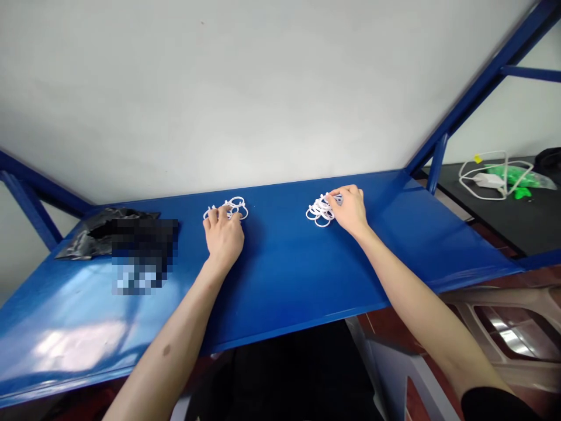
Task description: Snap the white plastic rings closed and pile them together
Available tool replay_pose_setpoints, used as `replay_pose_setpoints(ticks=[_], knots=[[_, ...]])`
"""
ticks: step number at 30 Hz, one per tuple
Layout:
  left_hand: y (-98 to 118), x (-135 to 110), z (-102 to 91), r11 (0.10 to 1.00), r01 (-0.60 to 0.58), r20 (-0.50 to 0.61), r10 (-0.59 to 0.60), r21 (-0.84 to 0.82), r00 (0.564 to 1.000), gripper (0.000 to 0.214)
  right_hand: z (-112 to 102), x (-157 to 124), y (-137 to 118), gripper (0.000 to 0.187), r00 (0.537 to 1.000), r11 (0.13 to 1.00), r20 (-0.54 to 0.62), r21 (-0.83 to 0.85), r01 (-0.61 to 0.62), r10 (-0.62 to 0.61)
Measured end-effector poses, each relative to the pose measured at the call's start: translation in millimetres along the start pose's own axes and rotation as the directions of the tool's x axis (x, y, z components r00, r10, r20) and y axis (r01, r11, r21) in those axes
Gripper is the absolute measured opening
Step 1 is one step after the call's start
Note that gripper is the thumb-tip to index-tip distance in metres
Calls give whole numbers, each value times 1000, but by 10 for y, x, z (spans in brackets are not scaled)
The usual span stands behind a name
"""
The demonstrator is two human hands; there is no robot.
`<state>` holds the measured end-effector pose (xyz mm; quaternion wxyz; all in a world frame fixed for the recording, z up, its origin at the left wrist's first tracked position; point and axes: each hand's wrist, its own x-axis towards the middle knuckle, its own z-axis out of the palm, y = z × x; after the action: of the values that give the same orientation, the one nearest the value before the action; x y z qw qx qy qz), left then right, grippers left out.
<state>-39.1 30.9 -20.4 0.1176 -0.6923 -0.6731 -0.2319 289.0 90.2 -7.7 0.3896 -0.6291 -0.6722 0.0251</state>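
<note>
Two small piles of white plastic rings, which look like shower curtain rings, lie on a blue shelf top (280,275). Over the left pile (237,204) my left hand (223,235) is bent palm down, its fingertips curled in among the rings and partly covering them. At the right pile (321,211) my right hand (348,209) comes in from the right. Its thumb and fingers pinch rings at the pile's right edge. How many rings are in either hand is hidden by the fingers.
A black plastic bag (94,237) lies at the left, beside a pixelated patch. Blue metal struts (436,164) frame both sides, with a pale wall behind. On a black surface to the right are a white cable (464,186) and green plastic (521,193). A beige chair (517,333) stands lower right.
</note>
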Motion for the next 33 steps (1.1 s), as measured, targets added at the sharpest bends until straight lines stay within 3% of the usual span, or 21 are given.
replay_pose_setpoints(ticks=[2,5,9,12,15,18,21,27,30,33], knots=[[-8,4,-6,1000,1,-28,-2,-14,1000,26,3,-12,8,23,1000,1000,2,-15,-1,1],[78,-11,-79,997,-31,-102,24,-64,994,22,-49,-64,-98,25,991,996,-107,-35,80,-83],[342,-111,-262,963,-194,-200,156,-189,967,18,-135,-223,-399,20,954,961,-143,44,273,-264],[553,-226,-372,871,-370,-188,324,-325,927,14,-142,-391,-632,19,921,895,12,240,375,-389],[677,-314,-399,797,-476,-159,450,-371,879,15,-123,-527,-767,22,880,842,207,447,304,-427],[701,-343,-367,769,-498,-101,503,-400,858,18,-117,-596,-805,24,842,815,336,547,190,-422],[681,-332,-331,771,-470,-70,490,-429,869,19,-111,-624,-808,22,831,810,382,573,129,-403],[676,-336,-326,748,-481,-132,477,-458,869,16,-60,-626,-779,13,876,824,296,538,178,-382],[694,-349,-357,790,-362,-181,314,-494,932,16,-58,-606,-763,12,891,818,264,547,177,-369],[703,-327,-400,800,-144,-110,98,-582,989,18,-74,-597,-765,12,890,819,241,534,211,-386]])
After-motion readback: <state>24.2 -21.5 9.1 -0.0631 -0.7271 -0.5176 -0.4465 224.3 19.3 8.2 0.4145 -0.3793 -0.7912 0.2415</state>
